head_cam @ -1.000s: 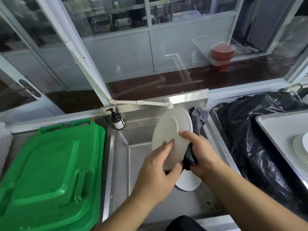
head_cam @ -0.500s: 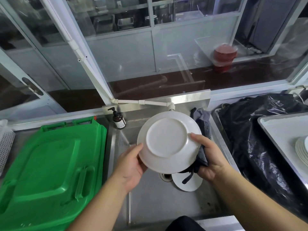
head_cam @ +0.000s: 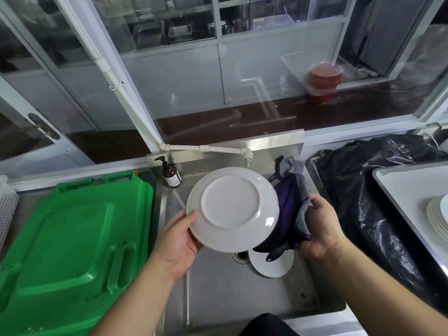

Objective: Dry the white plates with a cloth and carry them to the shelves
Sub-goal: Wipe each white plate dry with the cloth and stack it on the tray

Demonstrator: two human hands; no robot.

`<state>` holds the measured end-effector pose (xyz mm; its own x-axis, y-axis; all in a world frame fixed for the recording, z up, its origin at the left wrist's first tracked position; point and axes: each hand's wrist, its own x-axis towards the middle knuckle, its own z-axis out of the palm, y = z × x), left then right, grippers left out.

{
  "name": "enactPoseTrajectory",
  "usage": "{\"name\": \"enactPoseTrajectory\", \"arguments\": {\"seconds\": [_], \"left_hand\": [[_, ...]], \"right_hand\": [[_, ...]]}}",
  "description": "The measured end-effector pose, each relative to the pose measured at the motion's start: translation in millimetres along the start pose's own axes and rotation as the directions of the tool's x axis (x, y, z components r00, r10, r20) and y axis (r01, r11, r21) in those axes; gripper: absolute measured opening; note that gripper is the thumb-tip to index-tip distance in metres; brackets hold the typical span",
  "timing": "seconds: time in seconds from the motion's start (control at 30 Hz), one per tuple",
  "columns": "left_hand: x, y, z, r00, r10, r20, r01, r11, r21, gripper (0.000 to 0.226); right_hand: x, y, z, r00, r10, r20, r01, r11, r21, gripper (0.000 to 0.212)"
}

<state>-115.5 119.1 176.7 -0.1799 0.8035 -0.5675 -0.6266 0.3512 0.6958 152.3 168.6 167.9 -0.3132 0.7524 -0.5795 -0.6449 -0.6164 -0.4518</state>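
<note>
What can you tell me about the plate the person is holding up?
The white plate is round and smooth, and looks like glazed ceramic. Its underside faces the camera, showing a flat circular base ring. It is tilted above the metal sink. The left hand grips its lower left rim; the cloth in the right hand sits against its right edge.

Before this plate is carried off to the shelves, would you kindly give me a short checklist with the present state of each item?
1. Left hand holds the plate by its rim: ok.
2. Right hand grips the cloth: ok.
3. Plate underside dry: cannot tell.
4. Plate's top face dry: cannot tell, it faces away.
5. Sink emptied of plates: not ok, a second plate lies by the drain.
6. Stack of plates on the tray at right: ok, undisturbed.
</note>
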Motion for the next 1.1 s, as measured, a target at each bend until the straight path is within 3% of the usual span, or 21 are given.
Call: {"name": "enactPoseTrajectory", "arguments": {"seconds": [0.07, 0.27, 0.43, 0.57, 0.73, 0.87, 0.97, 1.1], "left_hand": [[-1.6, 0.0, -0.1, 1.0, -0.004, 0.014, 0.004, 1.0, 0.02, 0.029], [-8.2, -5.8, 2.4, 0.994, 0.01, 0.108, -0.018, 0.997, 0.078, 0.033], [-14.2, -2.5, 0.8, 0.974, -0.071, 0.217, 0.045, 0.991, 0.123, 0.047], [-18.5, -7.0, 11.5, 0.966, -0.061, 0.251, 0.053, 0.998, 0.037, 0.046], [-25.7, -22.5, 33.4, 0.98, 0.057, 0.19, -0.047, 0.997, -0.057, 0.027], [-31.5, -44.8, 52.9, 0.984, 0.129, 0.125, -0.112, 0.984, -0.135, 0.026], [-31.8, -52.7, 53.7, 0.987, 0.132, 0.097, -0.122, 0.988, -0.097, 0.033], [-26.4, -39.0, 40.2, 0.988, 0.075, 0.133, -0.083, 0.995, 0.054, 0.042]], "right_hand": [[-0.9, -1.2, 0.3, 1.0, -0.011, 0.021, 0.013, 0.996, -0.087, 0.039], [4.7, 2.3, 1.4, 0.998, -0.015, -0.065, -0.005, 0.956, -0.295, 0.043], [8.1, -4.3, -5.4, 0.99, -0.135, -0.038, 0.112, 0.923, -0.367, 0.05], [11.6, -0.3, 1.8, 0.986, -0.146, -0.075, 0.118, 0.949, -0.294, 0.036], [11.4, 16.3, 12.6, 0.969, -0.173, -0.174, 0.145, 0.975, -0.167, 0.051], [7.0, 39.5, 24.9, 0.947, -0.22, -0.236, 0.208, 0.975, -0.072, 0.057], [5.7, 42.4, 19.7, 0.951, -0.202, -0.233, 0.194, 0.979, -0.059, 0.052], [5.2, 25.2, 6.6, 0.982, -0.122, -0.143, 0.097, 0.981, -0.17, 0.059]]}}
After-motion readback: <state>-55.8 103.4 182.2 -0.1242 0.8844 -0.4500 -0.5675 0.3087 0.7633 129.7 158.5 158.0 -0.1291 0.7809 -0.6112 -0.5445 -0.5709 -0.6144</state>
